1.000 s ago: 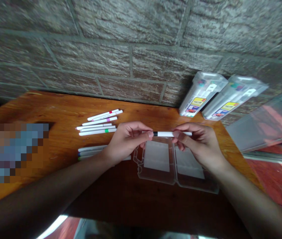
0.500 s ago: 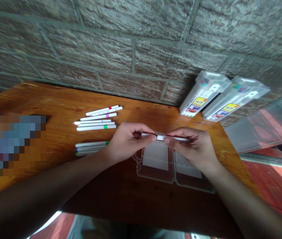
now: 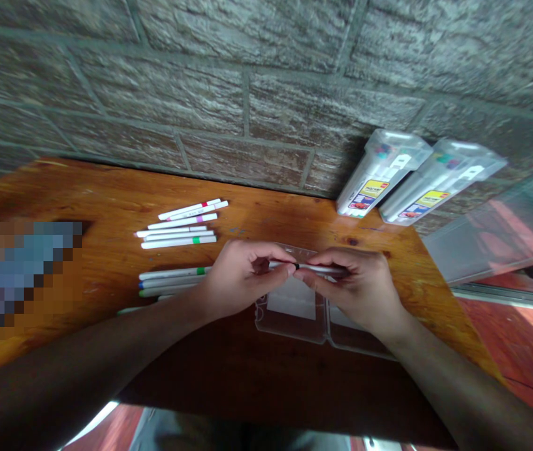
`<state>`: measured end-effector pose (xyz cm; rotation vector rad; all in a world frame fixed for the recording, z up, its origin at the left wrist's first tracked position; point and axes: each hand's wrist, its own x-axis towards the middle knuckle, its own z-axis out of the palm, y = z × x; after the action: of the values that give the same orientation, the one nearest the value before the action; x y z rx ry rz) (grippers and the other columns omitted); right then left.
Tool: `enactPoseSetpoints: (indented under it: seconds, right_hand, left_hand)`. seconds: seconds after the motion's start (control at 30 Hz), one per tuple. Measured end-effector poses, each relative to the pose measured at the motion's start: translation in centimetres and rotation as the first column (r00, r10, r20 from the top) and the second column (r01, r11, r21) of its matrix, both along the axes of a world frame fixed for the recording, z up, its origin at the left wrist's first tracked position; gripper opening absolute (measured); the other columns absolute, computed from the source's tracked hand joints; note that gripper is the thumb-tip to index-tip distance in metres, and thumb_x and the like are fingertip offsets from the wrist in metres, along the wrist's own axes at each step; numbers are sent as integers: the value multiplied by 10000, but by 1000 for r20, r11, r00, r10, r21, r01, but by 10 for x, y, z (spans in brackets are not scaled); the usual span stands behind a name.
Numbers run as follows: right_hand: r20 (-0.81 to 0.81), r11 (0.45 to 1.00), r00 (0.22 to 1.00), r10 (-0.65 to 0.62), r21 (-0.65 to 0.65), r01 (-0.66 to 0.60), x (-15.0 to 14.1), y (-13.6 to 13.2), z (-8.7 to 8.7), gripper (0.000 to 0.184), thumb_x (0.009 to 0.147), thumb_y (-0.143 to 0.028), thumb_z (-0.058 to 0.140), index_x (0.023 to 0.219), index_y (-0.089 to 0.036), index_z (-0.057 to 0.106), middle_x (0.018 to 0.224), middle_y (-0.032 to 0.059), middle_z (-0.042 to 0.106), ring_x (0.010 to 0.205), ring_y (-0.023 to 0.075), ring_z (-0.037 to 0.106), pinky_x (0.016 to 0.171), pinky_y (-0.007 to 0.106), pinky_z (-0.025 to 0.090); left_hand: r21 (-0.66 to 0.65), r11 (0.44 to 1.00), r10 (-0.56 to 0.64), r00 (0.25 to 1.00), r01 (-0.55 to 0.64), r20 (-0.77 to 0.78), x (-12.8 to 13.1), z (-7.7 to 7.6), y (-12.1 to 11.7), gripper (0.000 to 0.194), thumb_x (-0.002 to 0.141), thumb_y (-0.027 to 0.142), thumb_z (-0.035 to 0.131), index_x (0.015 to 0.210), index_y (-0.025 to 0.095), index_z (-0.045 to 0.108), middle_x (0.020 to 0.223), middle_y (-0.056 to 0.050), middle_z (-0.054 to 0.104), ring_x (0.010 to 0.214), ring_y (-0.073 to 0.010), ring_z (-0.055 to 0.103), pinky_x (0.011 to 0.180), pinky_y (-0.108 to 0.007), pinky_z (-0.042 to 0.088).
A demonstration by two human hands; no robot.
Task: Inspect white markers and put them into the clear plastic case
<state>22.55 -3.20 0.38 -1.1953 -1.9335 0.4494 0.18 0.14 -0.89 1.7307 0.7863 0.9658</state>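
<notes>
Between my two hands is a white marker with a black band (image 3: 320, 269), held level. My left hand (image 3: 235, 275) is closed on its left part, thumb and fingertips near the band. On the other side of the band, my right hand (image 3: 364, 288) pinches the white barrel. Below the hands an opened clear plastic case (image 3: 287, 327) lies on the wooden table, with white paper panels (image 3: 292, 300) in it; the right hand covers part of it. Several markers with green and blue ends (image 3: 167, 275) lie by my left forearm, partly hidden by it.
Farther back lies a row of several white markers (image 3: 181, 230) with coloured bands. Two clear plastic cases of markers (image 3: 369, 178) stand against the stone block wall (image 3: 210, 150) at the right. A pixelated object (image 3: 26, 269) is on the table's left side.
Both hands have lowered slightly with the marker. At the black band the fingertips of the two hands have come closer together, and less white shows between them.
</notes>
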Motion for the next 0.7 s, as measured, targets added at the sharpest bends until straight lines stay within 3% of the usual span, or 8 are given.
enactPoseSetpoints:
  seconds: [0.13,0.33,0.6,0.7]
  right_hand:
    - [-7,1000,1000,12,1,-12,0,0,0,169,893,-332,852,836,-180,803,765,29,800,625,154,716,594,267,506]
    - [-25,994,1000,16,-106,-19,-2,0,0,223,929,-372,806,815,-181,807,732,24,770,608,146,665,563,273,466]
    - [-191,975,982,14,-217,-56,-2,3,1,195,938,-352,784,842,-187,822,780,33,796,653,152,676,614,264,508]
    - [-261,969,965,8,-236,-71,-2,5,1,152,899,-337,826,837,-199,832,763,22,799,651,147,685,616,249,520]
  left_hand:
    - [45,999,-11,1000,11,4,0,3,-1,128,916,201,715,927,107,801,700,-15,733,541,-73,535,486,-172,405]
    - [76,997,6,1000,-6,2,-1,2,-1,160,928,233,723,967,99,800,627,0,687,502,-76,524,465,-183,383]
    - [97,995,30,999,-28,-19,-2,-1,3,194,962,271,715,1014,105,802,603,2,685,459,-74,527,434,-187,356]
    - [52,998,25,999,-26,20,-2,-3,4,201,969,286,714,1020,111,798,629,0,689,498,-89,587,463,-184,418]
